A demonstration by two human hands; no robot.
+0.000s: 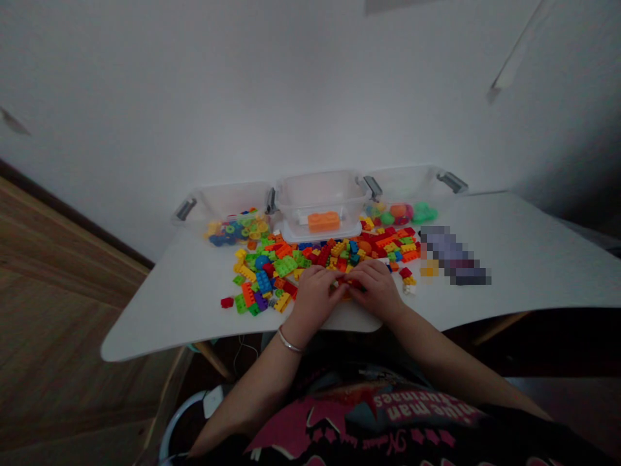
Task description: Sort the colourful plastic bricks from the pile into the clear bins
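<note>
My left hand (315, 292) and my right hand (376, 288) meet close to the table's front edge, fingertips curled inward toward each other. Between the fingers shows a red toy brick (355, 283), pinched and mostly hidden by them. A bit of orange shows just under the fingertips; its shape cannot be made out. A silvery bangle (290, 341) circles my left wrist. Spread around and beyond both hands lies a pile of toy bricks in many colours, among them a blue brick (263, 281), a green brick (285, 266) and a yellow brick (282, 302).
Three clear plastic boxes stand along the wall: the left box (233, 195) holds small coloured pieces, the middle box (323, 188) stands above an orange block (324, 221), the right box (407, 181) holds rounded pieces. A pixelated object (453, 254) lies right on the white table (528, 259).
</note>
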